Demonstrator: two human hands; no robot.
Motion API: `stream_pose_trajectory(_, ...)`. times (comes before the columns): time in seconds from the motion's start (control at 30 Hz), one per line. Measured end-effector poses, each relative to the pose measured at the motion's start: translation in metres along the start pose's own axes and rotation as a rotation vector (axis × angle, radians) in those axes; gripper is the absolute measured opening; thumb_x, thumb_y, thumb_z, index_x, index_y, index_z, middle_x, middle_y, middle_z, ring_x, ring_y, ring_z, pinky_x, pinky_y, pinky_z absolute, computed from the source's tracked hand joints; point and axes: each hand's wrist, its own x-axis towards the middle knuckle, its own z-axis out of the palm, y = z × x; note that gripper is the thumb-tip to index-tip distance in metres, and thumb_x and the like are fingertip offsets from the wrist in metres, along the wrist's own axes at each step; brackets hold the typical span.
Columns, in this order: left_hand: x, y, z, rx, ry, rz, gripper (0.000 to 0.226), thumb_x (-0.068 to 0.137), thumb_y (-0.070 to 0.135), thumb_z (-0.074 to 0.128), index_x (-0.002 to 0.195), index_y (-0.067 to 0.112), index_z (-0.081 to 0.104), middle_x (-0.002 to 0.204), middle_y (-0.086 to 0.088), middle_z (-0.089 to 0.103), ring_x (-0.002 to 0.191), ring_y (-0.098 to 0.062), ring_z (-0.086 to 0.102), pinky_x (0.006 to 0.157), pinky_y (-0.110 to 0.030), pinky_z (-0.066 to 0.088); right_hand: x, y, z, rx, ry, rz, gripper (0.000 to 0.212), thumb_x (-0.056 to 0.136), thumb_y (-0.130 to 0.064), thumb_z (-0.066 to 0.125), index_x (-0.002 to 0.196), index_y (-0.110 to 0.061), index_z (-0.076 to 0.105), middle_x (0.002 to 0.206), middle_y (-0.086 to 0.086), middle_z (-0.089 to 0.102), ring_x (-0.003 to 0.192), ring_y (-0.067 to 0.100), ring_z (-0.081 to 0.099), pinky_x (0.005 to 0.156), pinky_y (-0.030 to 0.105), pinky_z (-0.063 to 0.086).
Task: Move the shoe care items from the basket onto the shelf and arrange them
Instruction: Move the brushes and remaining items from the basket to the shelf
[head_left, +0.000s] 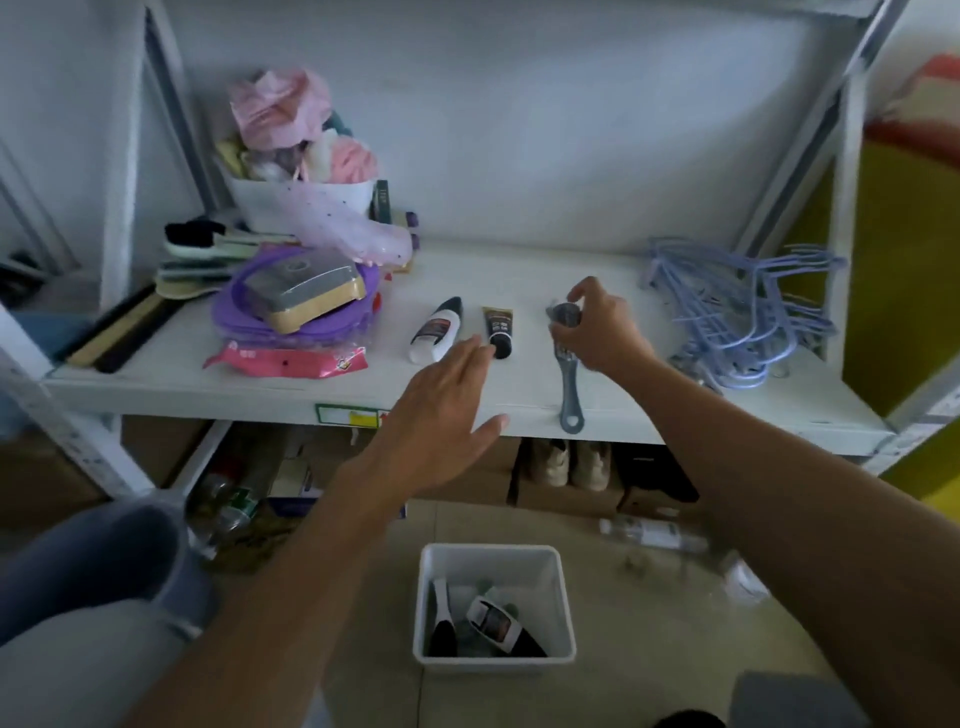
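From the head camera, the right hand (597, 327) is clamped around the head of a grey long-handled brush (569, 374) that lies on the white shelf (675, 410), its handle running back toward the person and its looped end sticking out past the shelf's front edge. The left hand (441, 395) hovers flat with fingers spread, holding nothing, its fingertips just beside a small black tube (500, 332). Just left of that tube lies a white bottle with a black cap (436, 330); both rest on the shelf between the two hands and slightly beyond the left one.

Below and between the forearms, on the floor, stands the white basket (563, 597). Inside it lie a labelled bottle (501, 626), a dark brush with a white handle (441, 618) and other things too blurred to tell.

Left of the left hand the shelf is crowded by a purple tray (291, 325) carrying a sponge block (306, 293). Right of the right hand sits a heap of blue hangers (743, 312). Bare shelf lies beyond both hands.
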Motion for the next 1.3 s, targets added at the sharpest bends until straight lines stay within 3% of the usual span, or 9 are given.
stream_pose_trajectory(0.07, 0.004, -0.01, 0.004, 0.024, -0.023, -0.006, 0.082, 0.101, 0.053, 0.046, 0.161, 0.017, 0.004, 0.17, -0.002, -0.002, 0.156, -0.017, 0.001, 0.125, -0.04, 0.017, 0.02, 0.003, 0.019, -0.041, -0.045, 0.052, 0.042, 0.087, -0.024, 0.071, 0.119, -0.009, 0.049, 0.097, 0.015, 0.06, 0.077, 0.029, 0.059, 0.062, 0.037, 0.051)
stream_pose_trajectory(0.2, 0.015, -0.03, 0.012, 0.072, -0.001, 0.013, 0.081, 0.103, 0.054, 0.04, 0.161, 0.017, -0.002, 0.169, -0.002, -0.009, 0.155, -0.015, -0.005, 0.124, -0.036, 0.01, 0.05, 0.016, 0.053, -0.246, -0.127, 0.018, 0.039, 0.085, -0.036, 0.065, 0.118, -0.016, 0.055, 0.107, 0.011, 0.065, 0.095, 0.03, 0.061, 0.087, 0.036, 0.046)
stream_pose_trajectory(0.33, 0.035, -0.053, 0.028, 0.018, 0.066, -0.008, 0.078, 0.104, 0.055, 0.037, 0.161, 0.018, 0.001, 0.17, 0.0, -0.005, 0.155, -0.012, -0.004, 0.123, -0.034, 0.01, 0.072, 0.022, 0.081, -0.269, -0.088, -0.044, 0.034, 0.088, -0.036, 0.058, 0.115, -0.014, 0.058, 0.108, 0.015, 0.063, 0.101, 0.035, 0.061, 0.077, 0.036, 0.048)
stream_pose_trajectory(0.53, 0.046, -0.056, 0.048, 0.064, 0.013, -0.029, 0.075, 0.104, 0.055, 0.034, 0.161, 0.017, 0.005, 0.17, -0.003, 0.0, 0.156, -0.017, 0.003, 0.123, -0.039, 0.014, 0.076, 0.034, 0.09, -0.34, -0.057, -0.134, 0.039, 0.098, -0.039, 0.049, 0.126, -0.013, 0.053, 0.122, 0.018, 0.056, 0.112, 0.036, 0.054, 0.086, 0.04, 0.045)
stream_pose_trajectory(0.77, 0.034, -0.042, 0.036, 0.14, -0.008, -0.019, 0.078, 0.103, 0.061, 0.028, 0.161, 0.018, -0.003, 0.168, -0.001, -0.016, 0.155, -0.015, -0.013, 0.124, -0.039, 0.004, 0.004, 0.015, 0.068, -0.335, 0.028, -0.276, 0.048, 0.092, -0.037, 0.049, 0.137, -0.019, 0.046, 0.137, 0.007, 0.052, 0.125, 0.031, 0.049, 0.096, 0.047, 0.047)
stream_pose_trajectory(0.93, -0.01, -0.019, 0.028, 0.094, 0.016, 0.021, 0.075, 0.104, 0.059, 0.029, 0.161, 0.015, 0.01, 0.17, -0.003, -0.002, 0.156, -0.013, -0.005, 0.124, -0.037, 0.008, -0.059, -0.002, 0.056, -0.293, 0.039, -0.411, 0.052, 0.091, -0.024, 0.054, 0.141, -0.015, 0.045, 0.148, 0.009, 0.046, 0.136, 0.029, 0.041, 0.104, 0.043, 0.041)
stream_pose_trajectory(1.03, -0.042, -0.005, 0.031, 0.04, -0.006, 0.061, 0.068, 0.105, 0.054, 0.034, 0.16, 0.016, 0.02, 0.169, -0.002, 0.012, 0.155, -0.014, 0.009, 0.122, -0.035, 0.014, -0.096, -0.006, 0.061, -0.239, 0.008, -0.477, 0.049, 0.085, -0.015, 0.056, 0.134, -0.013, 0.053, 0.136, 0.008, 0.054, 0.124, 0.03, 0.05, 0.095, 0.045, 0.049)
stream_pose_trajectory(1.17, -0.065, -0.003, 0.049, 0.054, -0.031, 0.098, 0.058, 0.101, 0.044, 0.047, 0.15, 0.012, 0.039, 0.152, -0.008, 0.04, 0.137, -0.023, 0.039, 0.11, -0.043, 0.041, -0.139, -0.002, 0.077, -0.2, -0.133, -0.419, 0.036, 0.086, -0.017, 0.052, 0.121, -0.016, 0.057, 0.116, 0.007, 0.061, 0.103, 0.03, 0.06, 0.071, 0.04, 0.051)
stream_pose_trajectory(1.3, -0.078, -0.021, 0.077, 0.079, -0.196, 0.031, 0.066, 0.101, 0.049, 0.043, 0.155, 0.015, 0.026, 0.161, -0.003, 0.02, 0.143, -0.024, 0.032, 0.109, -0.045, 0.042, -0.16, 0.025, 0.105, -0.294, -0.36, -0.253, 0.029, 0.088, -0.02, 0.05, 0.117, -0.016, 0.056, 0.115, 0.009, 0.065, 0.102, 0.032, 0.064, 0.07, 0.037, 0.049)
